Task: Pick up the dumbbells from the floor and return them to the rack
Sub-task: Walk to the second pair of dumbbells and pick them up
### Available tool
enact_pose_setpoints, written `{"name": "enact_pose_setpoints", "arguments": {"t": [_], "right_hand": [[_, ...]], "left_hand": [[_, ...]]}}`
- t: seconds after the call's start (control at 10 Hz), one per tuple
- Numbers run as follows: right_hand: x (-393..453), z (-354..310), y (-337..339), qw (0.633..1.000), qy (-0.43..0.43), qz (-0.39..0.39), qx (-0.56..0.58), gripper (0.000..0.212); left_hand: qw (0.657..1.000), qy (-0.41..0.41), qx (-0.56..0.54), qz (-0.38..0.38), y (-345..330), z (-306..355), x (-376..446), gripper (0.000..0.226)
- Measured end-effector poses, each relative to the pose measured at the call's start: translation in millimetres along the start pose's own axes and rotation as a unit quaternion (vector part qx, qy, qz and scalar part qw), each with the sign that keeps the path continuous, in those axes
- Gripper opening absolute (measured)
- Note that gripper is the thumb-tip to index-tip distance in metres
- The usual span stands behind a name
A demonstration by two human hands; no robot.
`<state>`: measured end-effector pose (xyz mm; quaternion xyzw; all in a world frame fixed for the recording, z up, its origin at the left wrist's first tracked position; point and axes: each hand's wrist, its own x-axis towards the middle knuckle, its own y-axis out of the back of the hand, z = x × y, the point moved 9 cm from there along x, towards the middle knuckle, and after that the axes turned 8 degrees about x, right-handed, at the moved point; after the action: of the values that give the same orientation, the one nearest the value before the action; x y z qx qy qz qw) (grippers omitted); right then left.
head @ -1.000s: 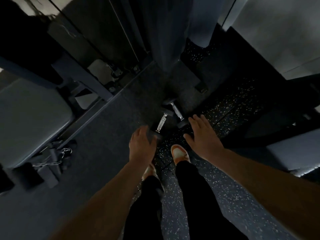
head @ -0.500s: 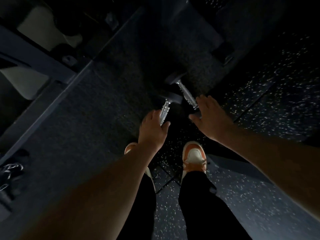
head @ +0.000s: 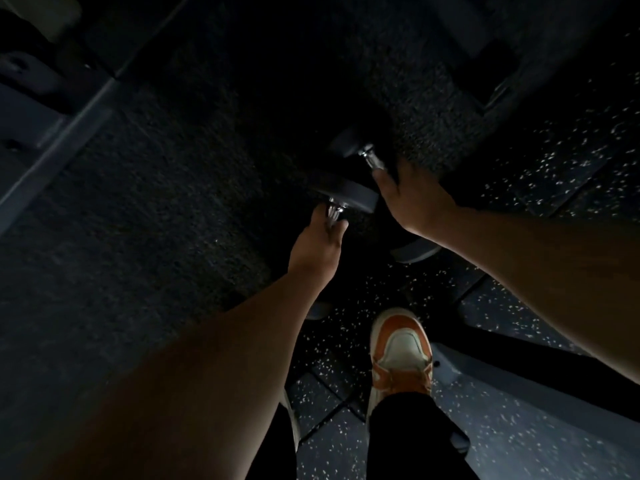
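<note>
Two black dumbbells with chrome handles lie side by side on the dark floor ahead of my feet. My left hand (head: 320, 245) is wrapped around the handle of the left dumbbell (head: 341, 195), whose far head shows just past my fingers. My right hand (head: 412, 199) covers the handle of the right dumbbell (head: 348, 144); a short piece of chrome and the far head show beyond it, and the near head (head: 414, 252) shows under my wrist. The rack is not in view.
My orange and white shoe (head: 400, 351) stands on the speckled rubber floor (head: 554, 161) below the dumbbells. A dark carpeted strip (head: 156, 202) runs to the left. A metal machine frame (head: 52, 136) crosses the upper left, another base (head: 491, 372) lies at lower right.
The camera has dropped closer to the floor. Both hands have reached forward and closed around the two dumbbell handles, which they were only hovering over before.
</note>
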<state>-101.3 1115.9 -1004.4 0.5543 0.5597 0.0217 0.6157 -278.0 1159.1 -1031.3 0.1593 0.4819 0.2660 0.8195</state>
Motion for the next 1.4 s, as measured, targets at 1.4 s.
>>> {"name": "enact_pose_setpoints", "arguments": {"t": [1.4], "right_hand": [[-110.2, -22.2, -19.5, 0.898, -0.182, 0.007, 0.4, 0.04]], "left_hand": [[0.979, 0.154, -0.066, 0.114, 80.5, -45.1, -129.9, 0.045]]}}
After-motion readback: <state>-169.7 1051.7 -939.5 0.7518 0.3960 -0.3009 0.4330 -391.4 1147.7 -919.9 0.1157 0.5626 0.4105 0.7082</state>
